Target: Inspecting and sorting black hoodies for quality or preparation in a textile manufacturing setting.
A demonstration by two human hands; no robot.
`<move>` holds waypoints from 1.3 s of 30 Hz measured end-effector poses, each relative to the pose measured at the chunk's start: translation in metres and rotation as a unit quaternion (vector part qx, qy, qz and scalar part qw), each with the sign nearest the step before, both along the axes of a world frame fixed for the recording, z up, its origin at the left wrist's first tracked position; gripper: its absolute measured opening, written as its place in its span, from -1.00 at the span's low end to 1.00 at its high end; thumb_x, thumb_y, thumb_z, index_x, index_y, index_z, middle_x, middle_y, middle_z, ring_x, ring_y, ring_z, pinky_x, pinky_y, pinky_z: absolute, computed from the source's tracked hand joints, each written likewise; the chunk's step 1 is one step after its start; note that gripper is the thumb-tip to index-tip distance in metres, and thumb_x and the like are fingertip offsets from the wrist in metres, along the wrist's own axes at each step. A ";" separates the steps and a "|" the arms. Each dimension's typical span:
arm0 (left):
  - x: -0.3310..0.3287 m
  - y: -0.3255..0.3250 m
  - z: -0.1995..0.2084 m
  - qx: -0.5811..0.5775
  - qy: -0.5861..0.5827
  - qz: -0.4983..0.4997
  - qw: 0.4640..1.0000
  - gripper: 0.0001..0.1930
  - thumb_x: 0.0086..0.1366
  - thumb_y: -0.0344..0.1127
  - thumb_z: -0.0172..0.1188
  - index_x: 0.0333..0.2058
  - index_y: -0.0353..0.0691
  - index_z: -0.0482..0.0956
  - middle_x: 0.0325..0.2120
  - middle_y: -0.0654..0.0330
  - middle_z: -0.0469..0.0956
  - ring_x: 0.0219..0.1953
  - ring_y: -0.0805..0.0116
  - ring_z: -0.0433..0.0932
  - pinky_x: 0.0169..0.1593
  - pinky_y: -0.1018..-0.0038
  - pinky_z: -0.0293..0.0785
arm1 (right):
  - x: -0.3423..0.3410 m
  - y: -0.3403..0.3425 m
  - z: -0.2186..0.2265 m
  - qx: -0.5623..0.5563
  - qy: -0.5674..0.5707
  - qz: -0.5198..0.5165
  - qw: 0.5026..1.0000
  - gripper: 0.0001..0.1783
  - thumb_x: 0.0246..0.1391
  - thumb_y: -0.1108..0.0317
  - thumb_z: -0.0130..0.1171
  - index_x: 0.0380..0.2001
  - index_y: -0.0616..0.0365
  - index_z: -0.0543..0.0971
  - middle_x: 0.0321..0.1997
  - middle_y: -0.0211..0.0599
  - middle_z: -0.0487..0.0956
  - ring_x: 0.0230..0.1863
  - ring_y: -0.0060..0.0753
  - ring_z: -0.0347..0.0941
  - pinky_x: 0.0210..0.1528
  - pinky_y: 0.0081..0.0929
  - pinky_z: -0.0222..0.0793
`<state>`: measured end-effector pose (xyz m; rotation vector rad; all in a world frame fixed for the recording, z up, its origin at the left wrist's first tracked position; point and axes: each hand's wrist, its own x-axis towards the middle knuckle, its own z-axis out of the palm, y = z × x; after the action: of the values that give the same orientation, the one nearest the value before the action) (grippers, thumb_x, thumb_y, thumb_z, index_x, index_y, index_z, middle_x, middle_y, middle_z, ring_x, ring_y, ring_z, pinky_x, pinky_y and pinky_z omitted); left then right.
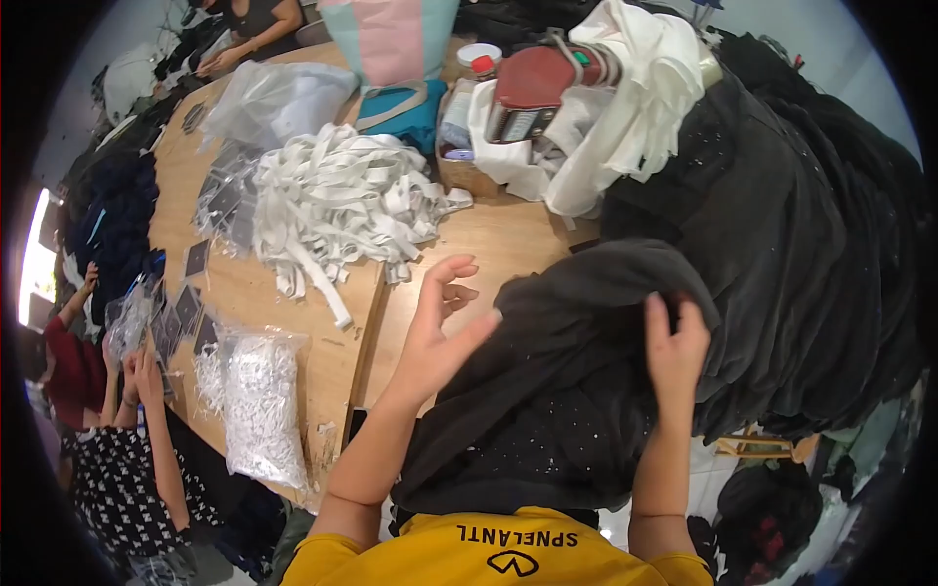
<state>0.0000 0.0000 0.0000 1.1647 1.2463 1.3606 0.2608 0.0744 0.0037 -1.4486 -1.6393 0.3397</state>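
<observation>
A dark grey-black garment (586, 342) with white specks of lint lies bunched across my lap and over the table's near edge. My left hand (445, 327) is just left of it, fingers spread and curved, thumb beside the cloth, holding nothing. On the right side of the garment, my right hand (676, 342) has its fingers closed at a raised fold. Some of those fingertips are hidden in the cloth. To the right, a large heap of similar dark garments (782, 234) reaches close to my right arm.
The wooden table (430, 293) carries a pile of white elastic strips (342, 200), a clear bag of white strings (262, 405), small tag packets (186, 313) and a cardboard box (467, 178). White cloth (635, 98) covers a red-brown object (532, 78). People work at the left (127, 469) and far side (259, 24).
</observation>
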 end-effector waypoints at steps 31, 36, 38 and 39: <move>-0.036 0.008 -0.058 0.117 0.356 0.104 0.921 -0.63 0.11 -0.41 0.20 -0.06 -0.22 0.46 0.00 0.00 0.38 0.07 0.05 0.33 0.14 0.31 0.21 | 0.035 0.017 0.004 -0.184 0.722 0.088 0.661 -0.84 0.18 0.40 -0.07 -0.19 0.12 0.44 0.02 -0.11 0.48 0.11 -0.10 0.36 0.23 -0.13 0.23; -0.008 0.026 -0.056 0.189 0.280 -0.055 0.940 -0.91 0.12 -0.47 0.17 -0.35 -0.26 0.52 -0.25 0.12 0.51 -0.13 0.13 0.47 -0.06 0.36 0.37 | -0.018 0.014 -0.021 -0.252 0.517 0.153 0.803 -0.90 0.19 0.44 -0.04 -0.26 0.14 0.46 -0.32 -0.29 0.58 -0.24 -0.49 0.50 -0.07 -0.55 0.37; -0.008 0.049 -0.055 0.222 0.288 -0.011 0.931 -0.88 0.14 -0.49 0.14 -0.31 -0.25 0.53 -0.16 0.08 0.50 -0.08 0.10 0.46 0.01 0.33 0.36 | -0.040 0.016 -0.028 -0.237 0.438 0.175 0.849 -0.89 0.19 0.46 -0.01 -0.26 0.18 0.50 -0.29 -0.34 0.58 -0.18 -0.56 0.49 -0.04 -0.62 0.34; -0.012 0.062 -0.055 0.232 0.299 0.034 0.925 -0.87 0.13 -0.51 0.13 -0.30 -0.25 0.53 -0.15 0.07 0.50 -0.06 0.08 0.45 0.03 0.33 0.35 | -0.050 0.019 -0.030 -0.229 0.422 0.203 0.853 -0.89 0.18 0.52 0.00 -0.25 0.21 0.50 -0.27 -0.35 0.56 -0.16 -0.57 0.48 -0.01 -0.64 0.32</move>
<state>-0.0121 0.0624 -0.0554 1.9947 1.4225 1.4496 0.2108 0.0930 -0.0265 -0.9903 -1.1219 1.4673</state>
